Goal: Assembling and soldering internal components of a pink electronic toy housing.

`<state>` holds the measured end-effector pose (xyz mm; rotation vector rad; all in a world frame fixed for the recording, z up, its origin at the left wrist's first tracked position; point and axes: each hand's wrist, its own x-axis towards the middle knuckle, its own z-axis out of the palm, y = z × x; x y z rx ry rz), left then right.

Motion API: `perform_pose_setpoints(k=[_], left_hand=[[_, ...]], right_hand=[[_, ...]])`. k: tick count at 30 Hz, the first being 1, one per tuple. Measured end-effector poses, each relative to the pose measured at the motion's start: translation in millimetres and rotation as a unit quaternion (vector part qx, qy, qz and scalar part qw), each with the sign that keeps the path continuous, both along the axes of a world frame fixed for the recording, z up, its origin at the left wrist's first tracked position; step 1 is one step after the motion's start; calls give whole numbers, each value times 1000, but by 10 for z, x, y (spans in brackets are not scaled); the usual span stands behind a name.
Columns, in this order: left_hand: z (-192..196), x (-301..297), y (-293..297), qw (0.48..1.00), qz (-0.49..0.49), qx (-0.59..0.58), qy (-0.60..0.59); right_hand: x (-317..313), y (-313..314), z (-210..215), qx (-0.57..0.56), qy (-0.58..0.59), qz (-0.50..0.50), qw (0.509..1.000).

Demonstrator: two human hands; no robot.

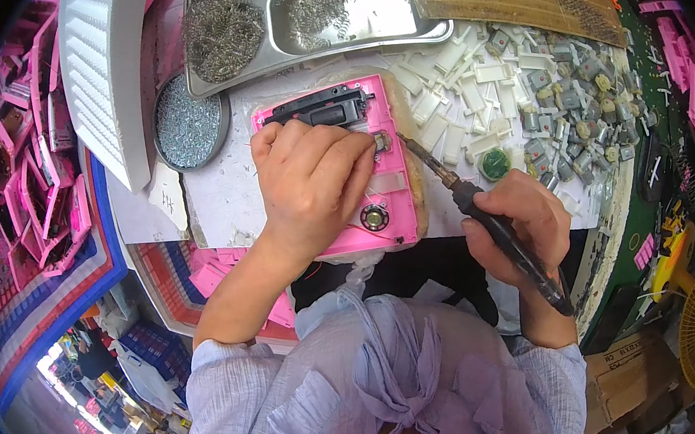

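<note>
A pink plastic casing (399, 190) lies on a padded, plastic-wrapped support in front of me. In its upper part sits a black plastic mechanism (334, 107). A small metal motor (383, 141) and a round speaker (374, 217) with thin wires are fitted lower down. My left hand (312, 167) rests over the casing with fingers curled and pressed together at the mechanism and motor; what they pinch is hidden. Wrapped round the black handle of a soldering iron (503, 229), my right hand (525, 223) points the metal tip at the casing's right edge, near the motor.
Metal trays (357, 44) of small springs stand at the back, beside a round dish (190, 124) of screws. White plastic pieces (455, 84) and small motors (578, 114) are heaped at right, near a green round item (495, 163). A white ribbed block (109, 65) and pink casings (29, 183) stand left.
</note>
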<state>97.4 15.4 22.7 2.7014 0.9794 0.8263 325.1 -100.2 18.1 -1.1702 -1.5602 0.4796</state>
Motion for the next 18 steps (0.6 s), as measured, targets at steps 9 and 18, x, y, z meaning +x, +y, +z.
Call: perform_pose_setpoints(k=[9, 18], left_hand=[[-9, 0, -5, 1000, 3, 6, -5], [20, 10, -10, 1000, 4, 7, -5]], right_hand=[[-17, 17, 7, 0, 3, 2, 1000], [-12, 7, 1, -1, 4, 0, 1000]])
